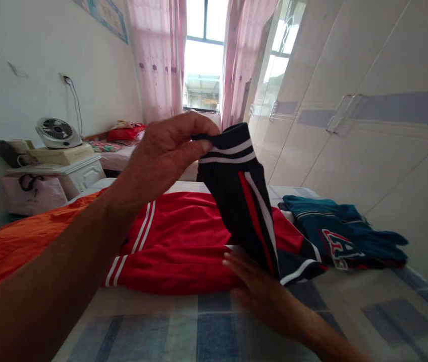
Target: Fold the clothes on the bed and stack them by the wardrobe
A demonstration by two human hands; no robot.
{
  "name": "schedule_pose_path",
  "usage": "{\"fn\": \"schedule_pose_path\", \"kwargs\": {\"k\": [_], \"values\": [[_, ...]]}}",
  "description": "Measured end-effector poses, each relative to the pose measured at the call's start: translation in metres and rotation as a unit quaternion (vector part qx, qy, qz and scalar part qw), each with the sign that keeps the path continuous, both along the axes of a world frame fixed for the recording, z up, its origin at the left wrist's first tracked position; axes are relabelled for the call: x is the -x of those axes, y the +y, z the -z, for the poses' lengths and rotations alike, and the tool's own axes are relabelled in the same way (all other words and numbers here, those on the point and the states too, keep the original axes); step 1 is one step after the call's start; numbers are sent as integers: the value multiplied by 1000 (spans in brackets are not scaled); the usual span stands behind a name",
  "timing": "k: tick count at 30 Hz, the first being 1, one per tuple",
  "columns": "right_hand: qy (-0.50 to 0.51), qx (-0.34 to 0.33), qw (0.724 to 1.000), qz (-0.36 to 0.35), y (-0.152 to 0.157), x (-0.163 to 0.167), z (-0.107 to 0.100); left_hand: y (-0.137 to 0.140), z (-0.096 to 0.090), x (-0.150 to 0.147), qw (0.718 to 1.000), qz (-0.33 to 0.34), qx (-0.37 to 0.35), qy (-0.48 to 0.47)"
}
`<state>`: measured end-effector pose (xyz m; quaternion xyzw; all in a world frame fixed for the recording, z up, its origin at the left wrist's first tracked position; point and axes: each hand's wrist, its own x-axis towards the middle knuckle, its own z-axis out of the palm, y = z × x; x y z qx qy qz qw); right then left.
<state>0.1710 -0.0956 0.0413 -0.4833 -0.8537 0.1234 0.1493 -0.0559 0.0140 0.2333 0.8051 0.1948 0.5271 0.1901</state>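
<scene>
My left hand (178,143) pinches the ribbed cuff of a black sleeve (232,196) and holds it up above the bed. The cuff has white bands, and red and white stripes run down the sleeve. Below it lies the red jacket (184,216), spread out, with paired white stripes at its left end. My right hand (259,291) is low beside the sleeve's lower part, slightly blurred, fingers stretched out with the palm side down. Whether its fingertips touch the red cloth or the sleeve I cannot tell.
A folded teal garment (334,231) with a letter A lies to the right on the checked bedsheet (153,332). Orange cloth (29,226) covers the left side. Beyond are a white cabinet (82,173) with a fan (59,132), and wardrobe doors (380,65) along the right.
</scene>
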Motion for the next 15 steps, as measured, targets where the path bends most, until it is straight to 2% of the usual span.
{"fn": "schedule_pose_path", "kwargs": {"k": [2, 4, 6, 8, 10, 12, 15], "values": [[-66, -84, 992, 71, 17, -8, 20, -6, 10, 23, 1000, 14, 1, 18], [-127, -112, 978, 120, 25, -20, 36, -7, 42, 54, 997, 6, 44, 68], [-153, -105, 974, 127, 26, -32, 48, -3, 90, 87, 979, -26, 143, 142], [-150, -97, 975, 137, 25, -41, 55, 4, 142, 117, 948, -83, 233, 199], [-147, -80, 976, 142, 25, -48, 59, 7, 183, 138, 928, -117, 271, 230], [-147, -66, 978, 131, 28, -51, 62, 5, 205, 144, 923, -134, 276, 232], [-133, -73, 982, 112, 32, -54, 67, -7, 206, 130, 906, -190, 299, 231]]}}
